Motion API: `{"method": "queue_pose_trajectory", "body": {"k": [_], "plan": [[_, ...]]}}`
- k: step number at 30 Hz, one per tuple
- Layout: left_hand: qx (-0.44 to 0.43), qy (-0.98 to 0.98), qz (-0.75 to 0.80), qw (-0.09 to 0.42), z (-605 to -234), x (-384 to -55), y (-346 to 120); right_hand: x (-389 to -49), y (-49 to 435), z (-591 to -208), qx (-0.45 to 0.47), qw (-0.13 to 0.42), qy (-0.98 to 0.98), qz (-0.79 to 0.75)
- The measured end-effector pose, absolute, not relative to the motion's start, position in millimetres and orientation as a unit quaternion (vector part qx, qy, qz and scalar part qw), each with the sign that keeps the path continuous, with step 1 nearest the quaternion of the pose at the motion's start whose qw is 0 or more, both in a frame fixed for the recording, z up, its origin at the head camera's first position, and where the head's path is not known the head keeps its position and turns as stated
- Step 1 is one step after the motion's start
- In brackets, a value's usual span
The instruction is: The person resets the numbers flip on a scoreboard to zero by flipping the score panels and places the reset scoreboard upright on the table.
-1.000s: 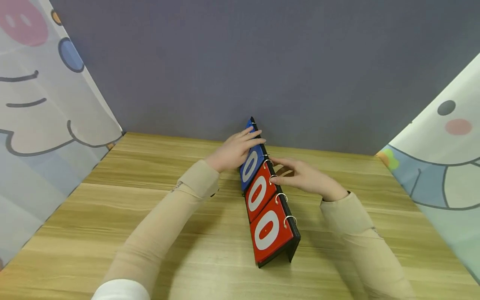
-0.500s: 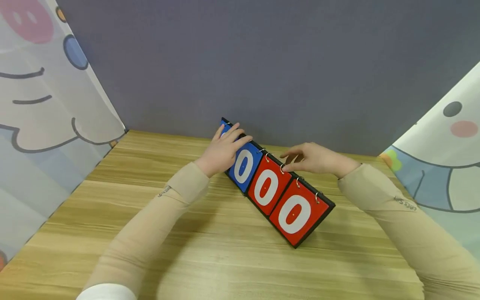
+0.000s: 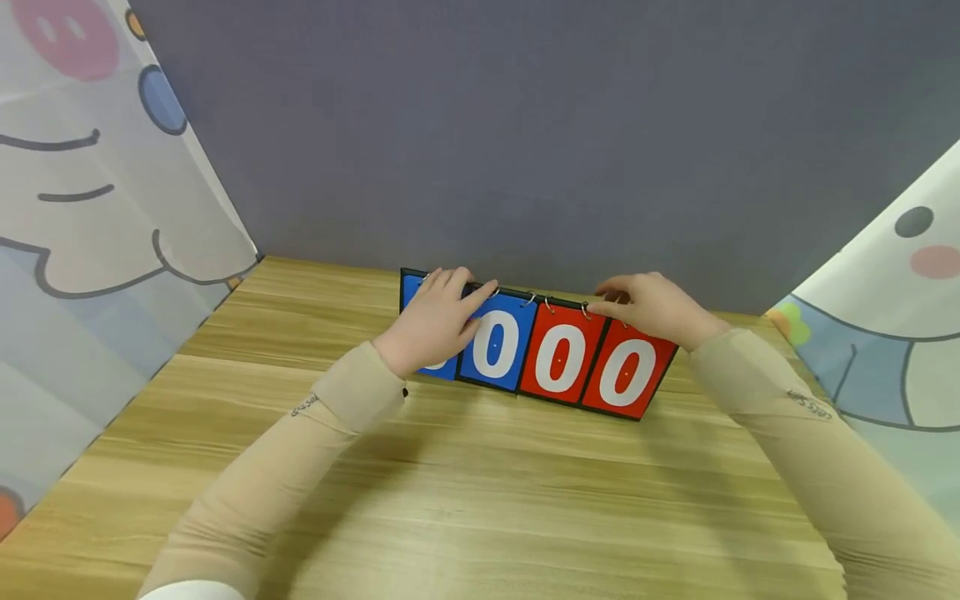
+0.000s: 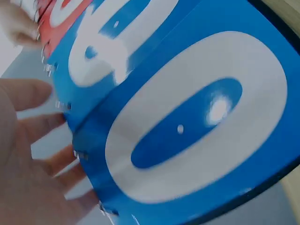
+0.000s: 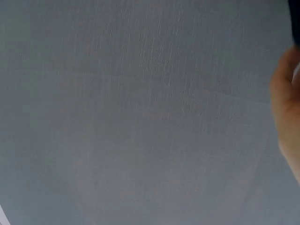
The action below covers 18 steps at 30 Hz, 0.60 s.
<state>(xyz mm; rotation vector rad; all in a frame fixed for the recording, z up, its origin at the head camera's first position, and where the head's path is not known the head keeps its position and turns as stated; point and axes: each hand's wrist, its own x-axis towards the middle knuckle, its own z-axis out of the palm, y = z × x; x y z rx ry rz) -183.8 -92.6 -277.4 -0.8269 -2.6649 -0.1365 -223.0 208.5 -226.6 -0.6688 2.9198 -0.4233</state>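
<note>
A flip scoreboard (image 3: 495, 346) with two blue and two red zero cards on metal rings stands tent-like on the wooden table. My left hand (image 3: 431, 321) rests over its blue end, straight, spread fingers reaching the top edge; in the left wrist view these fingers (image 4: 40, 126) meet the ring-bound edge. My right hand (image 3: 656, 304) pinches the top edge at the red end, thumb on the front near a ring and fingers behind. Only part of that hand (image 5: 288, 103) shows at the right side of the right wrist view, beside a dark edge.
The wooden tabletop (image 3: 465, 508) spreads in front of the scoreboard. A grey wall panel (image 3: 495, 142) rises close behind it. Cartoon-printed sheets hang on the left (image 3: 82, 167) and on the right (image 3: 892, 333).
The scoreboard has swung round from pointing lengthwise away from me to lying nearly crosswise, its red end moving right and back. The right hand moved right with it, the left hand slightly left.
</note>
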Motion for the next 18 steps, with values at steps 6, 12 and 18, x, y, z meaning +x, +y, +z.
{"method": "queue_pose_trajectory", "body": {"k": [6, 12, 18], "plan": [[-0.232, -0.931, -0.179, 0.219, -273.8, -183.8, -115.8, -193.7, 241.2, -242.5, -0.171, -0.073, 0.955, -0.233], [-0.086, -0.928, -0.316, 0.177, -277.5, -198.6, -142.5, -183.6, 272.5, -253.8, -0.059, -0.026, 0.967, -0.246], [-0.026, -0.934, -0.354, 0.047, -285.6, -208.1, -157.4, -189.6, 274.5, -262.1, -0.014, 0.074, 0.934, -0.349]]}}
